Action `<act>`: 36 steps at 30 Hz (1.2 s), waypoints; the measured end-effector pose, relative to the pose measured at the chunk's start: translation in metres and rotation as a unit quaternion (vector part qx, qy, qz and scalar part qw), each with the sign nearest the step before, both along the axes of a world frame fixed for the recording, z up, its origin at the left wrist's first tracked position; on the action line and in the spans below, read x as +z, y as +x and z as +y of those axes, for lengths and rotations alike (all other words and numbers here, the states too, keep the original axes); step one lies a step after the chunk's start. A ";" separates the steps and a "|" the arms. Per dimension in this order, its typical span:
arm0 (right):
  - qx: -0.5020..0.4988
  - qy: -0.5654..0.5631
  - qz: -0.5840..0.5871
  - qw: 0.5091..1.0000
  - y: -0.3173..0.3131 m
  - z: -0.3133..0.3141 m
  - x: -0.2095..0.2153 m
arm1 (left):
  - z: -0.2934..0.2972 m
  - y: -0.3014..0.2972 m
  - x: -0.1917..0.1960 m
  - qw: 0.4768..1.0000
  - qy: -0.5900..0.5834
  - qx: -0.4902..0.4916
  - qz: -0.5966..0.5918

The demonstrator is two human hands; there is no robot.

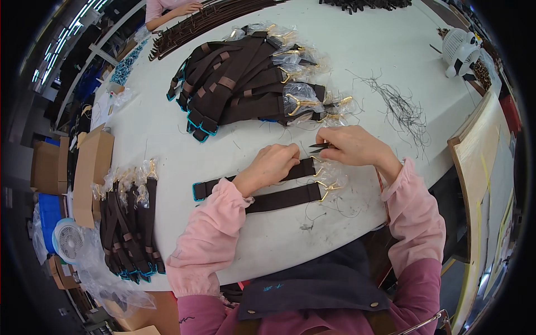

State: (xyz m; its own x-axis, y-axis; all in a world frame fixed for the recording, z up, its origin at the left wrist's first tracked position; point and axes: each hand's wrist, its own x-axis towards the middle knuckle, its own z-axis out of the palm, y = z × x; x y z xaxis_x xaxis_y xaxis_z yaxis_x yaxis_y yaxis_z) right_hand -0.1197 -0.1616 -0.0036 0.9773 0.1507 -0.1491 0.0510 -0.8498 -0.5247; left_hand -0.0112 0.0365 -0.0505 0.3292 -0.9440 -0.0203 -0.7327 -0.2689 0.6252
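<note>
My right hand (354,146) is closed around small black thread snips (320,147), whose blades point left toward my other hand. My left hand (271,166) pinches at the edge of a dark brown strap (304,169) lying on the table. Any thread between those fingertips is too small to make out. This strap has a turquoise buckle (197,191) at its left end and a gold hook in clear plastic at its right. A second dark brown strap (287,197) lies just nearer, with a gold hook (328,187) at its right end.
Beyond my hands lies a big pile of similar straps (234,84). Loose dark threads (399,106) are scattered to its right. More straps (128,229) lie at the table's left edge, near a cardboard box (94,173). Another person's hand (187,9) rests at the far side.
</note>
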 end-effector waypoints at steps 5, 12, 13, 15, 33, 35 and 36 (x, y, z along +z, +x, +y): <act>0.054 0.068 0.005 0.996 0.018 -0.006 -0.019 | -0.004 -0.002 0.003 0.993 -0.019 0.045 0.107; 0.042 0.106 0.020 0.993 0.015 -0.007 -0.028 | -0.004 -0.005 -0.001 0.991 -0.037 0.066 0.111; 0.043 0.101 0.020 0.994 0.015 -0.007 -0.028 | -0.005 -0.006 -0.001 0.991 -0.040 0.064 0.111; 0.049 0.093 0.017 0.994 0.016 -0.006 -0.027 | -0.005 -0.006 -0.001 0.991 -0.043 0.063 0.108; 0.045 0.116 0.014 0.992 0.016 -0.005 -0.028 | -0.004 -0.004 -0.005 0.980 -0.020 0.095 0.176; 0.052 0.106 0.005 0.993 0.017 -0.005 -0.027 | -0.002 -0.005 -0.006 0.976 -0.036 0.107 0.184; 0.056 0.101 0.000 0.993 0.018 -0.004 -0.027 | -0.001 -0.006 -0.006 0.975 -0.044 0.114 0.188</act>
